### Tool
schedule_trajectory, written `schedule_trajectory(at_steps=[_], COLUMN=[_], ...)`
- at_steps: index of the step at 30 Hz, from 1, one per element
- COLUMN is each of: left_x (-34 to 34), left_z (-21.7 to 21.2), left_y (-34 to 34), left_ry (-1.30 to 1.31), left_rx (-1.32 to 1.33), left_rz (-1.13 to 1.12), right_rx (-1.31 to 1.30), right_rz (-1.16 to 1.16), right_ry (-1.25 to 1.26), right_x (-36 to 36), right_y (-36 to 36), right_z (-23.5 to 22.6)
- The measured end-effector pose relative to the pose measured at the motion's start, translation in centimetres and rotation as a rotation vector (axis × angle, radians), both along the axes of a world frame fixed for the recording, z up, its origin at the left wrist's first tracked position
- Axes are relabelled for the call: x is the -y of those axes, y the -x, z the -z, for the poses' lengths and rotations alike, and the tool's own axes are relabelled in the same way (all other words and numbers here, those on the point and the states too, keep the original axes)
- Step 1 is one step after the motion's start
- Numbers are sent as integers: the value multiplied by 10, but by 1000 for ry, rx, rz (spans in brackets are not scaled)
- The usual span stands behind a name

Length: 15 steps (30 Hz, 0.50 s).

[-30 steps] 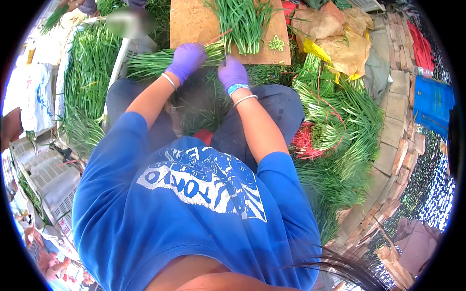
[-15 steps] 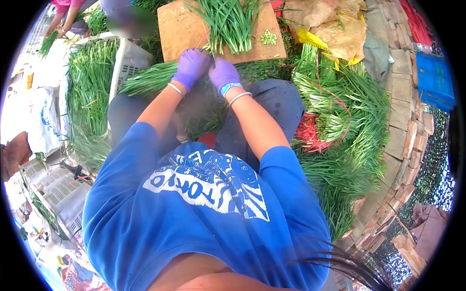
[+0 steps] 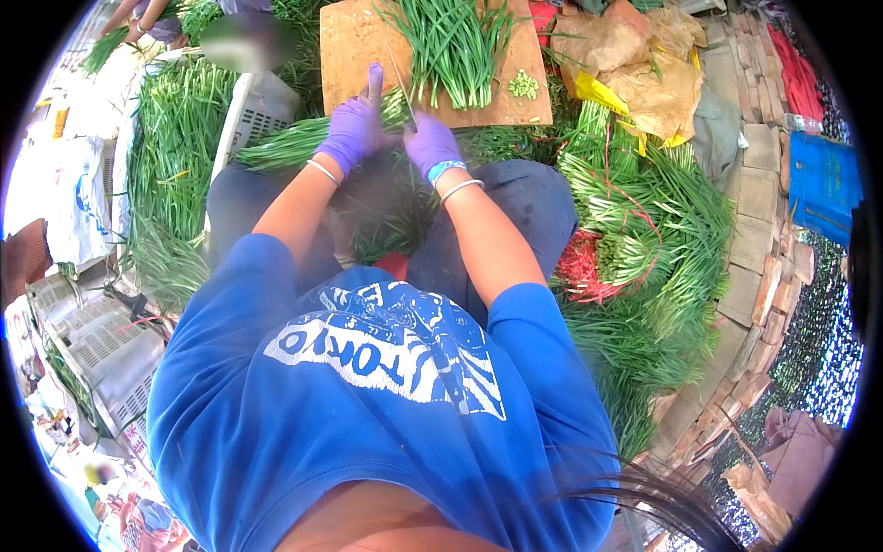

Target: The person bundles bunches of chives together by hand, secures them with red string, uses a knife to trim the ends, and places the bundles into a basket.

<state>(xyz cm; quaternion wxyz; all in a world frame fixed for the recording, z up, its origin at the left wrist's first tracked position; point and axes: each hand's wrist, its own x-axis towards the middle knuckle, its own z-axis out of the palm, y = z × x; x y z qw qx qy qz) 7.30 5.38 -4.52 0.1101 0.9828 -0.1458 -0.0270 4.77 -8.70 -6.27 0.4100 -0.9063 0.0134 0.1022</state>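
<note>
My left hand (image 3: 349,131), in a purple glove, is closed round a bunch of garlic chives (image 3: 280,147) at the near left edge of a wooden board (image 3: 354,46). Its thumb points up. The leaves trail off to the left, while the pale stem ends lie at the board's edge beside my right hand. A knife (image 3: 401,81), its thin blade seen nearly edge-on and slanting up over the board, is gripped in my gloved right hand (image 3: 430,143); the handle is hidden. Another bunch of chives (image 3: 460,55) lies on the board, with chopped stem bits (image 3: 523,85) to its right.
A white crate (image 3: 267,103) full of chives stands at the left. Tied chives (image 3: 635,202) with red strings (image 3: 581,262) are heaped at the right. Brown wrapping (image 3: 662,92) lies beyond them, near a brick edge (image 3: 763,230). Another person's hand (image 3: 134,30) holds chives at the far left.
My hands have moved slightly apart, and the left thumb has lifted upright. The knife blade now shows more plainly between them. The whole view has shifted a little.
</note>
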Motion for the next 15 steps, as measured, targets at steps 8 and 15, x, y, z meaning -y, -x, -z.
schedule_trajectory(at_steps=[8, 15], left_x=[8, 11], left_z=[20, 11], left_y=[-3, -25], left_ry=[-187, -105], left_rx=[-101, -220], left_rz=[-151, -204], right_rx=[74, 323], right_rz=[51, 3], right_ry=[60, 197], right_x=[4, 16], right_y=[-1, 12], right_z=[-14, -31])
